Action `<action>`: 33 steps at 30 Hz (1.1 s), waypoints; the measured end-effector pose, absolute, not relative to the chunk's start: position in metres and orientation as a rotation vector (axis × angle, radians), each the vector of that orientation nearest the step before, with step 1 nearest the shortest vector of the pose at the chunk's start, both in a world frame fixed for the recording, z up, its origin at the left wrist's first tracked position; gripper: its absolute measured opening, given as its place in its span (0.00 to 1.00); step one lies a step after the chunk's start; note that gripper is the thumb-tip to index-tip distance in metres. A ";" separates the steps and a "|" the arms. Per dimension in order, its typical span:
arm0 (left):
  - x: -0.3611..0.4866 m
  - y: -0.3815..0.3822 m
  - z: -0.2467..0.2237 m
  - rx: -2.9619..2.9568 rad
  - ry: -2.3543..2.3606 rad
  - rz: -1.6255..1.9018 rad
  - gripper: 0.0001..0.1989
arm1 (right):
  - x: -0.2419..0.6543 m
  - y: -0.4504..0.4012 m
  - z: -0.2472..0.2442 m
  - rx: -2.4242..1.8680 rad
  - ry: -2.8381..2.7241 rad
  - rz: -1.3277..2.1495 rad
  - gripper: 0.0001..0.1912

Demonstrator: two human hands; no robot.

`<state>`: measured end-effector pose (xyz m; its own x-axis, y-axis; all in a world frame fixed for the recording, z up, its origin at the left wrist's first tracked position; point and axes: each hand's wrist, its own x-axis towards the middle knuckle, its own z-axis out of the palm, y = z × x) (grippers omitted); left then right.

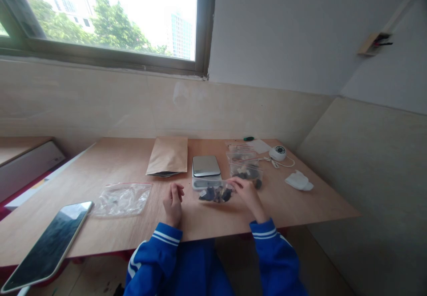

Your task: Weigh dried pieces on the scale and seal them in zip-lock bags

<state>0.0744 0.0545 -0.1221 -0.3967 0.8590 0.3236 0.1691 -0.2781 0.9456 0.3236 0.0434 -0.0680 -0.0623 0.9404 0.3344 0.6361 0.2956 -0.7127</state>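
Observation:
My right hand (246,193) grips the right end of a small clear bag of dark pieces (216,193) that lies on the wooden table (116,162), just in front of a small digital scale (206,170). My left hand (173,204) rests on the table to the left of that bag, fingers loosely curled, holding nothing. More clear bags with dark contents (246,164) are stacked right of the scale. Both sleeves are blue with white stripes.
A brown paper pouch (168,156) lies left of the scale, an empty clear zip bag (122,198) farther left. A phone (48,245) overhangs the near left edge. A white round device with cable (278,152), crumpled white tissue (299,181) and a green pen (248,139) sit at right.

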 end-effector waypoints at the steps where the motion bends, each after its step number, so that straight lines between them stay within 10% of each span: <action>1: 0.074 0.055 -0.121 1.264 1.464 1.736 0.23 | 0.334 0.044 -0.065 -1.441 -1.793 0.491 0.14; 17: 0.074 0.054 -0.122 1.344 1.459 1.702 0.22 | 0.420 0.056 -0.087 -1.908 -1.597 -0.448 0.20; 33: 0.075 0.053 -0.119 1.408 1.501 1.669 0.22 | 0.388 0.063 -0.154 -2.051 -1.549 -0.179 0.28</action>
<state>0.0746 0.0528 -0.1189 -0.3501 0.8638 0.3624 0.2689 -0.2779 0.9222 0.3878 0.0628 -0.1540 0.3243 0.8455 0.4243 0.9199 -0.1775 -0.3495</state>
